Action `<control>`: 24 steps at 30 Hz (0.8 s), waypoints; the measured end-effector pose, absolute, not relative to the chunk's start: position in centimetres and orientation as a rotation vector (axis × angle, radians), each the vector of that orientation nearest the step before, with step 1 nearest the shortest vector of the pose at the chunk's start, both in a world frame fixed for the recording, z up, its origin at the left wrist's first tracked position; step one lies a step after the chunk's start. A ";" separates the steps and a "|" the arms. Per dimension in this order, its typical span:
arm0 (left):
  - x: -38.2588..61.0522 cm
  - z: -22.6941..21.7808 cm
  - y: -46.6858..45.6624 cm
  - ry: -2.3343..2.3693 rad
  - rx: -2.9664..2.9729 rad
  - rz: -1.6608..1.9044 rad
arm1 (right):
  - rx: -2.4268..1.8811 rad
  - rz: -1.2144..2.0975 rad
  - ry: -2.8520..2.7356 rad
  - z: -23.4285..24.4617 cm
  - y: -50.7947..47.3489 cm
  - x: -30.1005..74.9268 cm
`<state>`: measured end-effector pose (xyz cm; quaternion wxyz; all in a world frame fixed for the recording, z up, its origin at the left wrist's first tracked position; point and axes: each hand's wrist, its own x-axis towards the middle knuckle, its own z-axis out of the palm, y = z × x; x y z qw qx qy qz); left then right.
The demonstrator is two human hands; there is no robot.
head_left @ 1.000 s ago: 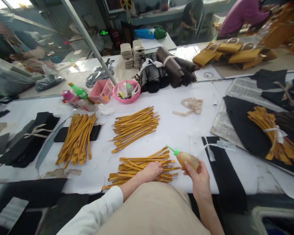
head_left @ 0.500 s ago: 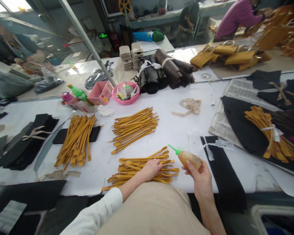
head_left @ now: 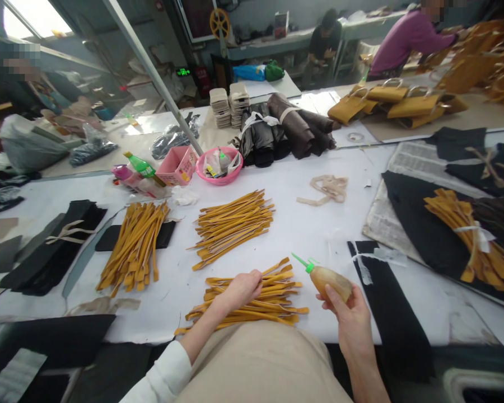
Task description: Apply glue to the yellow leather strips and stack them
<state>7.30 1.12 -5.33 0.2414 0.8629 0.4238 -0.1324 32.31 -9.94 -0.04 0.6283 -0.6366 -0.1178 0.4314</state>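
Note:
My left hand (head_left: 242, 291) is closed, pinching one mustard-yellow leather strap (head_left: 278, 268) whose flared end sticks out to the right. Beneath it a pile of similar straps (head_left: 277, 305) lies sideways near the table's front edge. In my right hand (head_left: 349, 310) is a squeeze glue bottle (head_left: 328, 281), tilted, with amber contents and a long green nozzle pointing up and left toward the strap's end. Its tip stays apart from the strap. Just beyond, a second row of straps (head_left: 235, 224) is spread on the white table, and a heaped bundle (head_left: 134, 246) lies to the left.
A black strip (head_left: 388, 302) lies right of my right hand, near a tied strap bundle (head_left: 466, 229). Farther back are a pink basin (head_left: 218, 178), a pink box (head_left: 176, 166), dark rolls (head_left: 296, 126) and yellow bags (head_left: 411, 103). Other people work behind.
My left hand has shifted slightly left and lifted from lying on the pile to pinching one strap. The glue bottle stays in my right hand, and the view has shifted a little.

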 end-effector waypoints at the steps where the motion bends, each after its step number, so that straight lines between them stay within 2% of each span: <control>1: 6.3 -5.3 1.8 1.204 2.348 -0.369 | -1.459 0.993 -0.269 0.0 -9.8 32.3; 6: 4.3 -6.7 4.2 1.429 2.308 -0.409 | -1.447 1.020 -0.284 0.0 -9.2 31.7; 13: 9.6 -8.9 4.9 1.452 2.288 -0.364 | -1.457 1.031 -0.288 0.1 -9.3 31.3; 24: 9.3 -6.0 4.2 1.485 2.219 -0.116 | -1.477 1.047 -0.242 0.2 -9.7 31.4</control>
